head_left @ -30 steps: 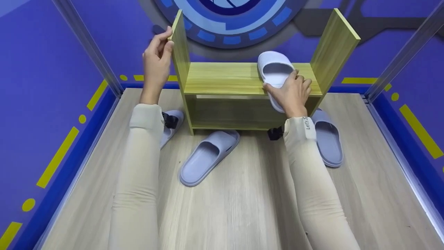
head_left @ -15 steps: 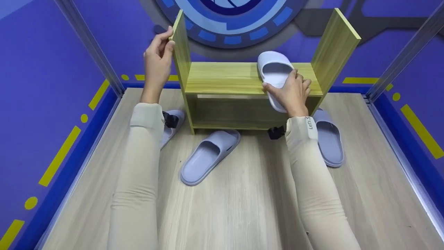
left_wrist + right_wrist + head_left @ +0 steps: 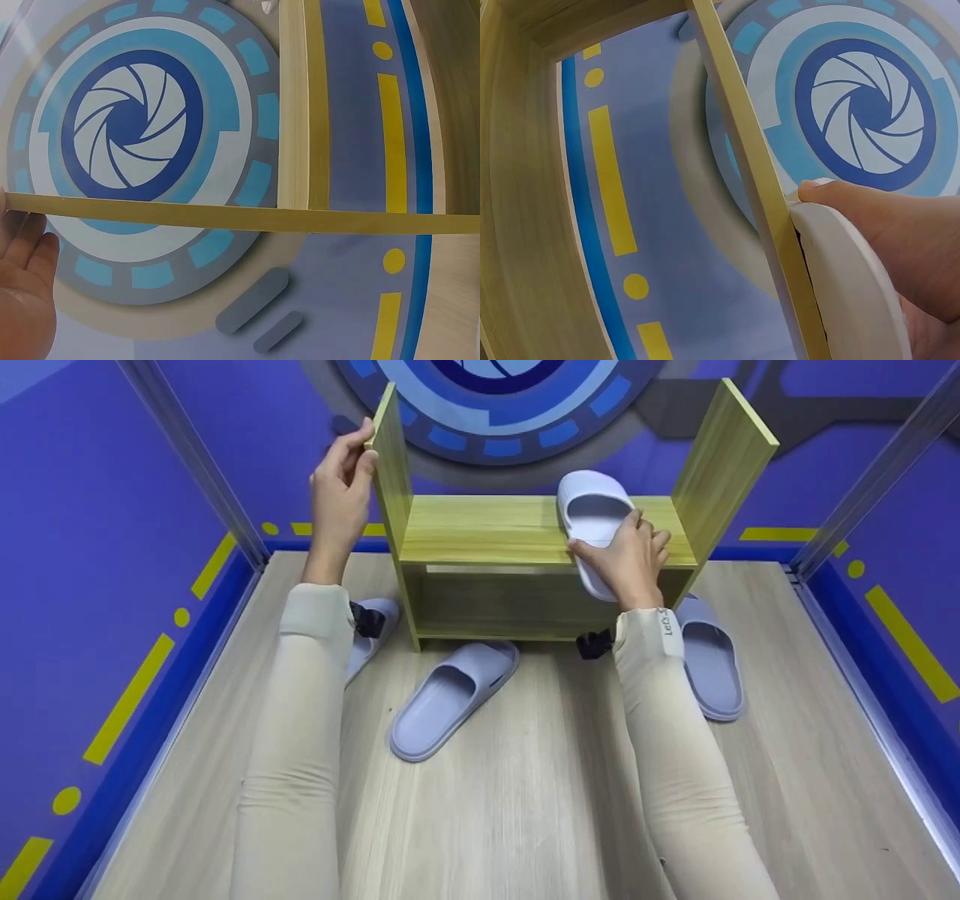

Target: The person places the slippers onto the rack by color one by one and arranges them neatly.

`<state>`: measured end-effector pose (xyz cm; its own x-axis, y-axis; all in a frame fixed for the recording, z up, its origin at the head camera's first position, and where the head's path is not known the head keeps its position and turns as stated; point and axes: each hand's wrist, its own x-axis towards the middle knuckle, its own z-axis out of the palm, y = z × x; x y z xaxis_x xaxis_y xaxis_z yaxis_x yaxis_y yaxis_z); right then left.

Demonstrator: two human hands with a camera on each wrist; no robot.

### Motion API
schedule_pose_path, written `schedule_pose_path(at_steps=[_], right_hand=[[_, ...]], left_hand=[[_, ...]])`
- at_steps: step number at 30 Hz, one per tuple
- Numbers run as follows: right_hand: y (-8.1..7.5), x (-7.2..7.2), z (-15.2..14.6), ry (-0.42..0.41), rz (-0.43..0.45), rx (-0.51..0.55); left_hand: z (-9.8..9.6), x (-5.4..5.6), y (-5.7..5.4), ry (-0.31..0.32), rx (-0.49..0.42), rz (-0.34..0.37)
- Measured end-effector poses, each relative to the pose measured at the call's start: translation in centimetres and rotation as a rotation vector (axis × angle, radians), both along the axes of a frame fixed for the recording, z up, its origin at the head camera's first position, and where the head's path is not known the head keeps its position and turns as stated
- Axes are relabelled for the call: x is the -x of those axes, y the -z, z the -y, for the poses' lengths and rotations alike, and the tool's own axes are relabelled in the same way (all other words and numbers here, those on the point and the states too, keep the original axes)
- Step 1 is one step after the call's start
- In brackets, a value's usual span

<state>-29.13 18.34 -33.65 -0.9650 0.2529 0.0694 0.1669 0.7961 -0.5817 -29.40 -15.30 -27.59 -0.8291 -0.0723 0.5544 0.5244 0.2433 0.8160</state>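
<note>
White slipper [image 3: 595, 526]: it is lying over the upper shelf [image 3: 480, 529], right of the middle, its toe pointing to the back wall [image 3: 450, 480] and its heel overhanging the front edge; whether the sole is bearing fully on the board, you cannot tell.
Right hand [image 3: 637, 559]: you are clamping it on the white slipper, thumb along the left side, fingers along the right, just heelward of the strap.
Left hand [image 3: 341, 495]: you are pinching the front edge of the left panel [image 3: 390, 472], well apart from the slipper.
Weight: the slipper is looking like moulded foam or soft plastic, so you are probably handling something light and hardly fragile.
Stiffness: the thick sole is likely flexing a little under your squeeze, while the strap is likely giving more.
Slip: the smooth sides are possibly sliding if your pinch is loosening.
Best hold: you are gripping sensibly across the sole's sides; the strap is offering another place.
Grey slippers: one [image 3: 439, 709] is lying on the desk [image 3: 525, 795] before the shelves, one [image 3: 712, 667] to the right, one [image 3: 384, 619] partly hidden beside your left wrist.
</note>
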Motion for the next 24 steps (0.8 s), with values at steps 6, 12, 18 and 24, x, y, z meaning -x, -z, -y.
schedule_pose_path(at_steps=[6,12,18,24], right_hand=[[0.09,-0.05,0.05,0.006,-0.005,-0.006],[0.03,-0.04,0.09,0.003,0.003,-0.015],[0.04,-0.05,0.15,0.007,-0.001,-0.036],[0.06,-0.05,0.2,0.007,-0.011,-0.033]], left_hand=[[0.29,1.08,0.78,0.001,0.017,-0.054],[0.25,0.96,0.84,-0.004,0.017,-0.077],[0.22,0.83,0.97,0.002,0.007,-0.12],[0.11,0.27,0.41,-0.009,-0.006,-0.025]])
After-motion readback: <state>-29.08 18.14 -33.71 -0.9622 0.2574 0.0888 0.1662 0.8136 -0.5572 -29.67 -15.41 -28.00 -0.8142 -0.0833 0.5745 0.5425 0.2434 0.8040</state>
